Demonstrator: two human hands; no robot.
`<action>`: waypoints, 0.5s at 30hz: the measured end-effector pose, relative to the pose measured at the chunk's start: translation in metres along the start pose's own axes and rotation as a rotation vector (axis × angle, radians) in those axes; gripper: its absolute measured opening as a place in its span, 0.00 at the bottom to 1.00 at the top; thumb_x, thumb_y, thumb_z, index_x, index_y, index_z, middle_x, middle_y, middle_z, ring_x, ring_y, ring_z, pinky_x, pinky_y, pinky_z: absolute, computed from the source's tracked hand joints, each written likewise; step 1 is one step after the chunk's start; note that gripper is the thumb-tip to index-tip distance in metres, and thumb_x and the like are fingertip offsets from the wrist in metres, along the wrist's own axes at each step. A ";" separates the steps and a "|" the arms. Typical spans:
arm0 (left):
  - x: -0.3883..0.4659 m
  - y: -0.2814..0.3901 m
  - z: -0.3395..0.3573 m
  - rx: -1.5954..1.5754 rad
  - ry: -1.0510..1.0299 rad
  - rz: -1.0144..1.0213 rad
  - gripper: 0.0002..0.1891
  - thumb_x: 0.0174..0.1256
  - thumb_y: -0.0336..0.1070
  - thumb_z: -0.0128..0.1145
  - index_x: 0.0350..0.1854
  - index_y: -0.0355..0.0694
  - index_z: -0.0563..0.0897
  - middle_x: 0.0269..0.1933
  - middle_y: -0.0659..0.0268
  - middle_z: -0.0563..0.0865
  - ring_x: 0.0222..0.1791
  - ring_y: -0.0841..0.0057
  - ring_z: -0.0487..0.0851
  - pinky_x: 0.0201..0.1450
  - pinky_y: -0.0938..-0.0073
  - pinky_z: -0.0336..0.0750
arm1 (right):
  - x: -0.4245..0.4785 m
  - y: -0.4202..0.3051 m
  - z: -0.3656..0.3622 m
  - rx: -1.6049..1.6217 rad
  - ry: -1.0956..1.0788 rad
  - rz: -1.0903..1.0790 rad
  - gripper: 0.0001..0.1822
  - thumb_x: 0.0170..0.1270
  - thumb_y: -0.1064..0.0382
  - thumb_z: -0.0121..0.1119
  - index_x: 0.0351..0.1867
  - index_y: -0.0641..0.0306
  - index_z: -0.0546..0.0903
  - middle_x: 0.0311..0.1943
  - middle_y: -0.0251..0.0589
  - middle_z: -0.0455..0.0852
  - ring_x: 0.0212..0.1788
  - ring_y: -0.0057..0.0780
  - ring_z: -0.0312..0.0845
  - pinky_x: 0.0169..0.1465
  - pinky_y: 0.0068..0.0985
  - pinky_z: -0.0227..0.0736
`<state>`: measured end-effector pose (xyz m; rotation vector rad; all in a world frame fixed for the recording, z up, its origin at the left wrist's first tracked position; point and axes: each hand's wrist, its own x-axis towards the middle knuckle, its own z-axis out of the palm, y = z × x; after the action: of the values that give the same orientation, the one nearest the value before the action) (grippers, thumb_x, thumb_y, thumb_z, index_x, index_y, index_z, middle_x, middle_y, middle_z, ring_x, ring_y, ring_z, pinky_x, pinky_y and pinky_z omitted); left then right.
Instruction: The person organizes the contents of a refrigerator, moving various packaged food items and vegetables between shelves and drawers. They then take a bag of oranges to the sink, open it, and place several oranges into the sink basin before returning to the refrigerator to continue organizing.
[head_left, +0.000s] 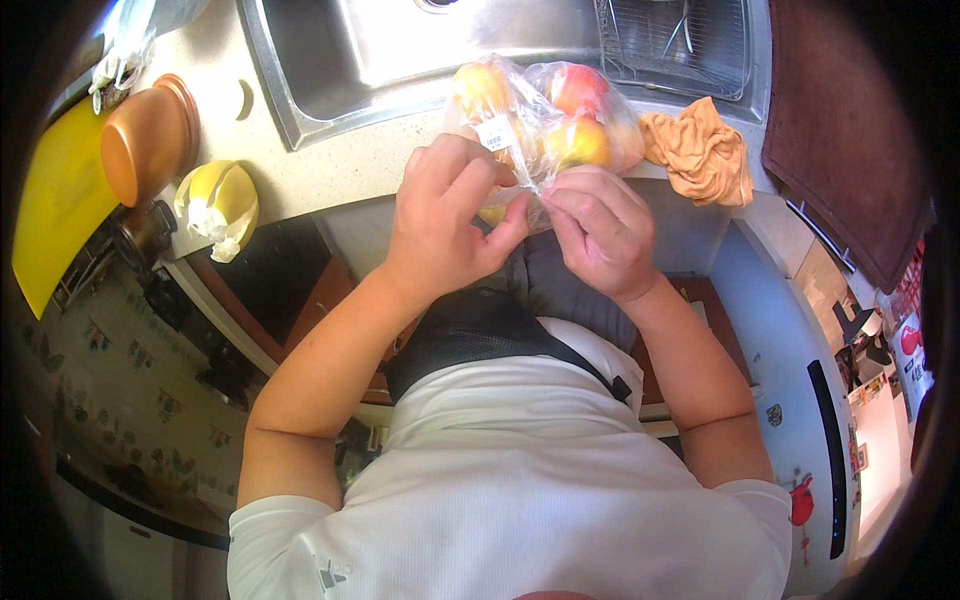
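Observation:
A clear plastic bag (529, 112) of fruit lies on the counter's front edge, against the sink rim. Red and yellow round fruits (579, 141), perhaps apples or peaches, show through it, and a white barcode label (495, 133) sticks to its left part. My right hand (604, 221) pinches the twisted neck of the bag between thumb and fingers. From the other side, my left hand (454, 214) has its thumb and index finger on the plastic at the same neck. The exact grip of its fingertips is partly hidden.
Behind the bag is a steel sink (315, 124) with a wire basket (675, 67). A crumpled orange cloth (701, 154) lies right of the bag, before a brown mat (840, 135). Leftward are a yellow fruit in pale wrapping (225, 191), a copper-coloured pot (142, 146) and a yellow board (56, 202).

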<state>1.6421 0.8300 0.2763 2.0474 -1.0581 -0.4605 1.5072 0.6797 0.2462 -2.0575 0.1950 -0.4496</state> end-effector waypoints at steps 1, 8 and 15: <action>0.001 -0.001 0.001 0.011 -0.019 0.016 0.08 0.52 0.24 0.69 0.34 0.36 0.84 0.34 0.60 0.83 0.36 0.64 0.84 0.41 0.69 0.79 | 0.000 0.000 0.000 0.000 -0.003 -0.004 0.13 0.50 0.80 0.69 0.38 0.66 0.83 0.37 0.42 0.85 0.39 0.42 0.86 0.43 0.33 0.83; 0.003 -0.002 0.012 -0.147 -0.037 -0.163 0.06 0.50 0.26 0.69 0.29 0.38 0.84 0.30 0.59 0.82 0.31 0.58 0.82 0.37 0.63 0.78 | -0.002 0.001 -0.001 -0.011 -0.010 0.007 0.11 0.52 0.80 0.67 0.36 0.67 0.82 0.38 0.43 0.85 0.40 0.43 0.85 0.45 0.33 0.82; 0.003 -0.002 0.007 -0.028 -0.056 -0.158 0.06 0.49 0.25 0.67 0.28 0.37 0.83 0.30 0.59 0.83 0.32 0.58 0.84 0.37 0.63 0.78 | -0.006 0.001 0.001 -0.011 -0.006 0.058 0.10 0.53 0.78 0.68 0.37 0.66 0.82 0.38 0.44 0.84 0.40 0.44 0.84 0.44 0.34 0.81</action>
<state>1.6403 0.8250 0.2702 2.1127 -0.9211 -0.6125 1.5019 0.6818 0.2438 -2.0582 0.2542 -0.4075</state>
